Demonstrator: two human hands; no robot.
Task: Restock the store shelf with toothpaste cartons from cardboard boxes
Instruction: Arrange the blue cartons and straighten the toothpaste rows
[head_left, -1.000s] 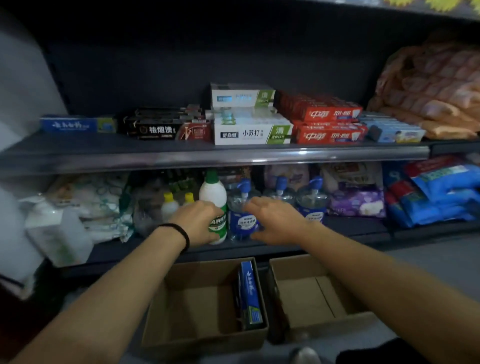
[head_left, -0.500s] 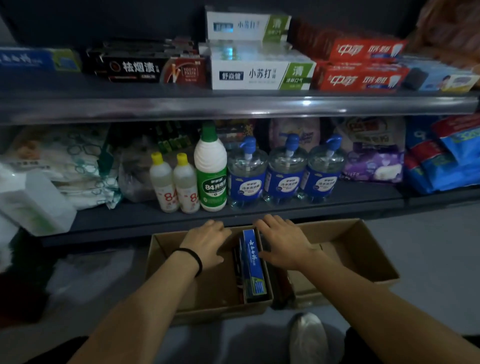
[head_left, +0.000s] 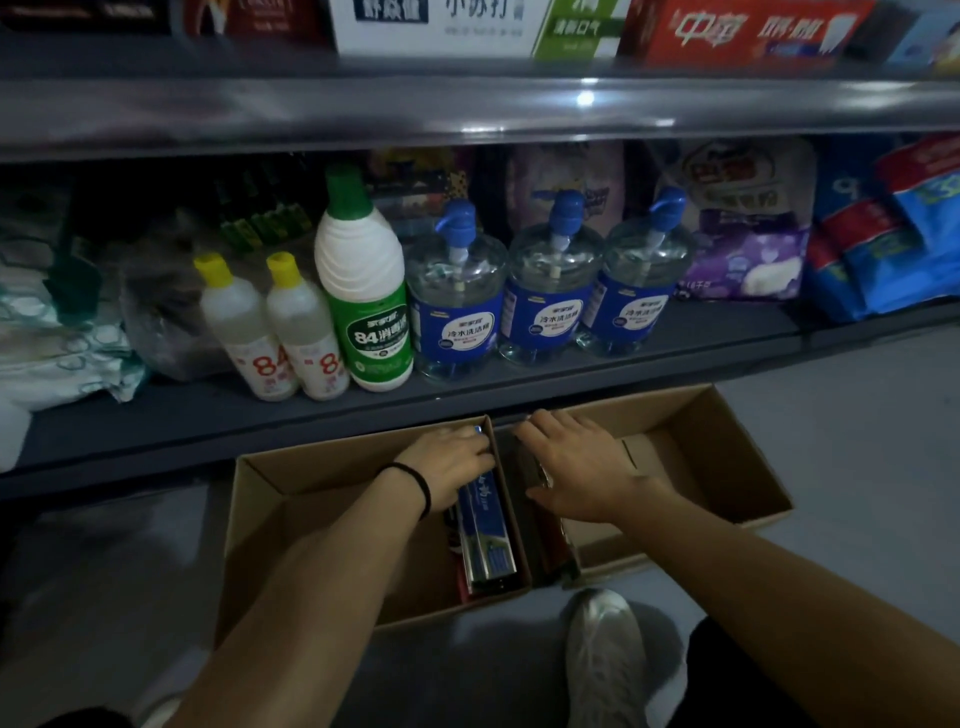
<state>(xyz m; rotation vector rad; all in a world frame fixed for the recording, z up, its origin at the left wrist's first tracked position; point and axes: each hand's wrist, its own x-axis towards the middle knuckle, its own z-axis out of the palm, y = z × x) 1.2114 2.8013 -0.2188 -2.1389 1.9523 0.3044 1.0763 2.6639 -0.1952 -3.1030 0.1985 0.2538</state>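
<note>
We judge the restock nearly done: the top shelf already carries rows of cartons, and both boxes look almost empty. Our left hand curls round the blue carton standing against the left box's right wall; our right hand reaches onto dark cartons in the right box, its grasp unclear. These last cartons are left.

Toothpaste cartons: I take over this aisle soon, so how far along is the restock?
Done: toothpaste rows already line the top shelf. In hand: the left hand is on the blue carton in the left box; the right hand reaches for dark cartons in the right box. Left: these last few cartons.
</note>
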